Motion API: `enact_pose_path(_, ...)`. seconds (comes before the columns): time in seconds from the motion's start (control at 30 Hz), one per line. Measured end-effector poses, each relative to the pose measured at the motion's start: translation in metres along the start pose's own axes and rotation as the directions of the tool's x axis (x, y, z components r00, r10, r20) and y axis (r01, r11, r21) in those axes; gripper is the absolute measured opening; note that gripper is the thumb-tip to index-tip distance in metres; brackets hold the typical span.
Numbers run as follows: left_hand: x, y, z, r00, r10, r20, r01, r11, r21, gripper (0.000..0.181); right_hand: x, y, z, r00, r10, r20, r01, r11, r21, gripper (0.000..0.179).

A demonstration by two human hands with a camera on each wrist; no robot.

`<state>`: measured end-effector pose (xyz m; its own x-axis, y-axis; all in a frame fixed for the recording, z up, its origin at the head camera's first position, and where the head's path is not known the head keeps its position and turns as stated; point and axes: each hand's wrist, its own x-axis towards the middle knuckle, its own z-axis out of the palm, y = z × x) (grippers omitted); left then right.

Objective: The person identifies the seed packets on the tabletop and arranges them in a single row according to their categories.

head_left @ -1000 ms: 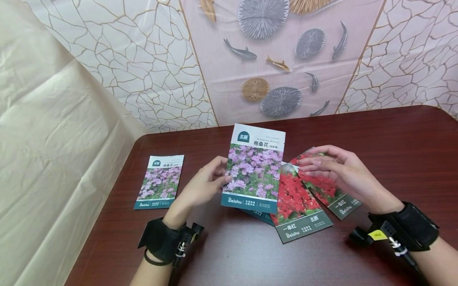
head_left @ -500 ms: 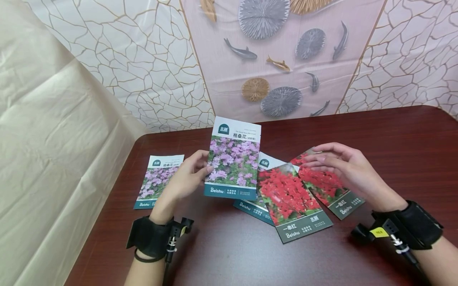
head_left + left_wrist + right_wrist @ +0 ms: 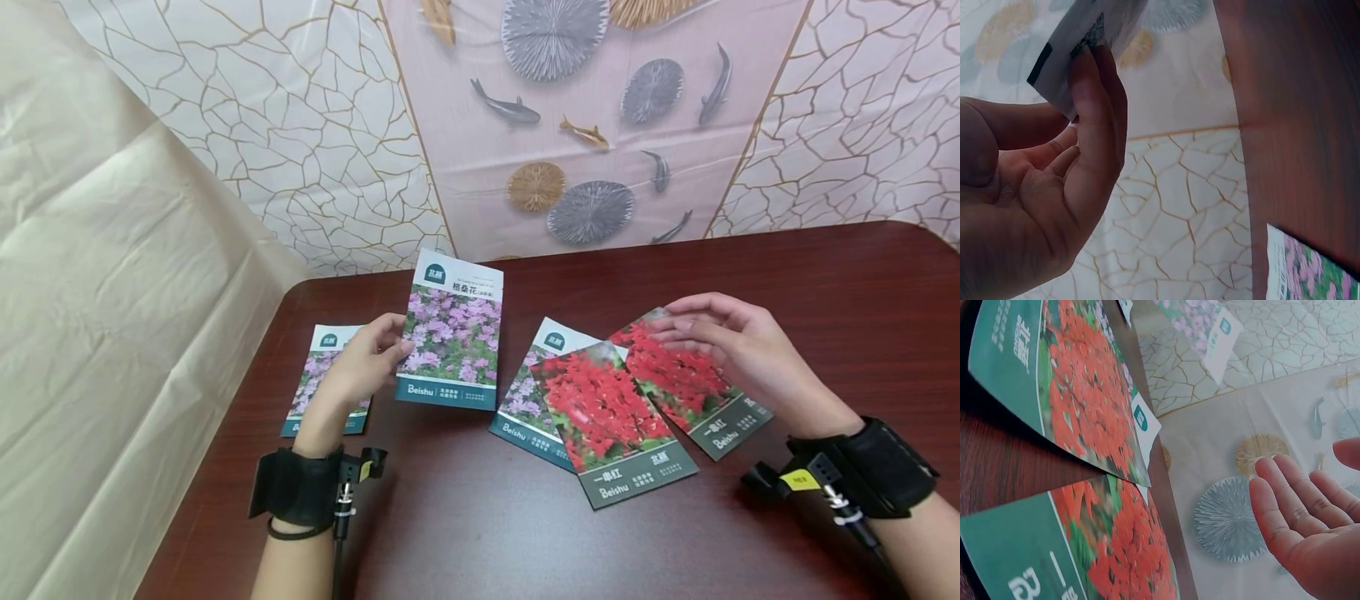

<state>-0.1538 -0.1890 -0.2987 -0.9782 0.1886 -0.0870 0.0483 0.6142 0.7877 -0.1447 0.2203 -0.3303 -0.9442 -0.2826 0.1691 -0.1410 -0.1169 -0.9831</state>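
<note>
My left hand [image 3: 352, 371] pinches a purple-flower seed packet [image 3: 450, 337] by its left edge and holds it raised above the table. In the left wrist view, thumb and fingers grip a corner of that packet [image 3: 1063, 75]. Behind the left hand, partly hidden, lies another purple-flower seed packet [image 3: 313, 379]. My right hand [image 3: 750, 350], fingers loosely extended and holding nothing, hovers over a red-flower seed packet [image 3: 678, 379]. Beside that lies a second red-flower packet [image 3: 607, 408], overlapping a purple-flower packet [image 3: 525, 404] beneath it.
Everything lies on a dark reddish-brown table [image 3: 480, 517]. A patterned cloth [image 3: 480, 167] with fish and disc prints hangs behind its far edge. A cream sheet [image 3: 135, 275] drapes along the left side. Each wrist wears a black strap with a camera.
My left hand has carried the held packet leftward, away from the overlapping packets, uncovering more of the purple one there. The right hand has drifted slightly right and up.
</note>
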Motion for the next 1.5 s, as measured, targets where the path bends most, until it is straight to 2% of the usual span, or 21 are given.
enact_pose_path(0.23,0.006,-0.014,-0.007,0.999,-0.051,-0.017,0.051,0.998,0.030,0.038,0.000,0.001,-0.003,1.000,0.013,-0.015,-0.013,1.000,-0.005,0.022)
enact_pose_path(0.53,0.011,-0.026,-0.012,0.989,-0.150,0.018,0.149,0.988,0.047,0.041,0.001,0.002,-0.005,0.999,0.020,-0.030,-0.021,1.000,-0.020,0.023)
enact_pose_path(0.63,0.013,-0.032,-0.013,0.986,-0.164,0.021,0.163,0.985,0.062,0.042,0.001,0.002,-0.004,0.999,0.026,-0.032,-0.027,0.999,-0.042,0.022)
enact_pose_path(0.77,0.016,-0.040,-0.014,0.984,-0.180,0.002,0.177,0.970,0.164,0.041,0.001,0.002,-0.005,0.998,0.039,-0.045,-0.044,0.994,-0.097,0.023)
enact_pose_path(0.9,0.017,-0.045,-0.013,0.979,-0.204,-0.017,0.201,0.939,0.279,0.039,0.001,0.003,-0.006,0.998,0.041,-0.039,-0.045,0.991,-0.125,0.022)
enact_pose_path(1.07,0.018,-0.048,-0.010,0.972,-0.235,-0.022,0.229,0.918,0.325,0.040,0.001,0.005,-0.007,0.999,0.034,-0.015,-0.036,0.988,-0.149,0.021)
enact_pose_path(1.2,0.018,-0.050,-0.009,0.971,-0.238,0.001,0.223,0.910,0.349,0.044,0.001,0.005,-0.006,0.998,0.047,-0.035,-0.055,0.963,-0.263,0.022)
enact_pose_path(1.33,0.018,-0.050,-0.007,0.967,-0.254,0.032,0.228,0.912,0.341,0.046,0.001,0.006,-0.006,0.998,0.053,-0.041,-0.064,0.941,-0.333,0.021)
enact_pose_path(1.5,0.018,-0.050,-0.006,0.960,-0.279,0.033,0.254,0.912,0.322,0.038,0.001,0.005,-0.008,0.997,0.060,-0.038,-0.070,0.913,-0.401,0.019)
